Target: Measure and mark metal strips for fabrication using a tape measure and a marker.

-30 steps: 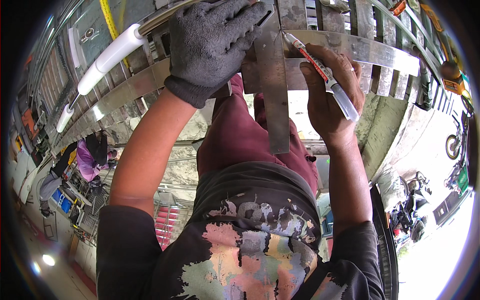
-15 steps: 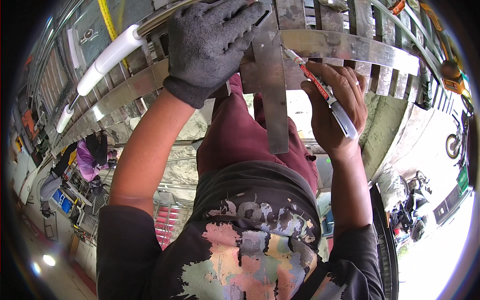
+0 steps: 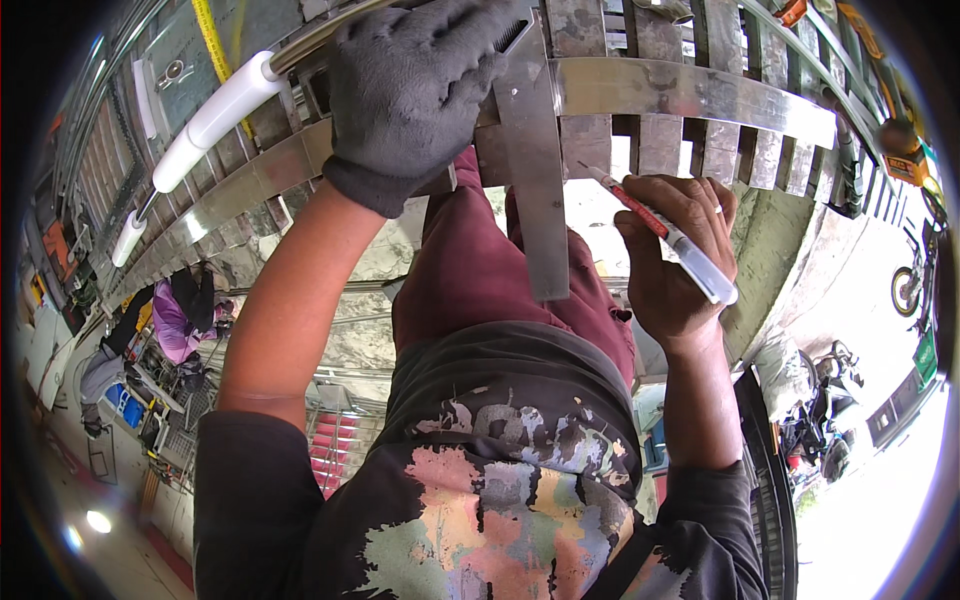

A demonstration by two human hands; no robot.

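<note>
My left hand (image 3: 410,105), in a dark grey work glove, is closed over the far end of a flat metal blade (image 3: 535,200) with a dark slot near its tip. The blade lies crosswise over a long, shiny flat metal bar (image 3: 700,95), and its near end hangs past the bench toward my legs. Bare, my right hand (image 3: 685,270) grips a paint marker (image 3: 660,225) with a red and white barrel and a light grey rear end. The marker's tip points up and left, clear of the blade's right edge and below the bar.
Metal slats (image 3: 640,160) form the bench top under the bar. A rod with white cylindrical sleeves (image 3: 215,120) and a yellow measuring tape (image 3: 212,40) are at the left. A person in purple (image 3: 178,320) bends down farther left. A yellow-and-black tool (image 3: 905,165) sits at the far right.
My right hand has drawn the marker down and slightly right, away from the bar and the blade's edge. The blade and my left hand have shifted slightly left.
</note>
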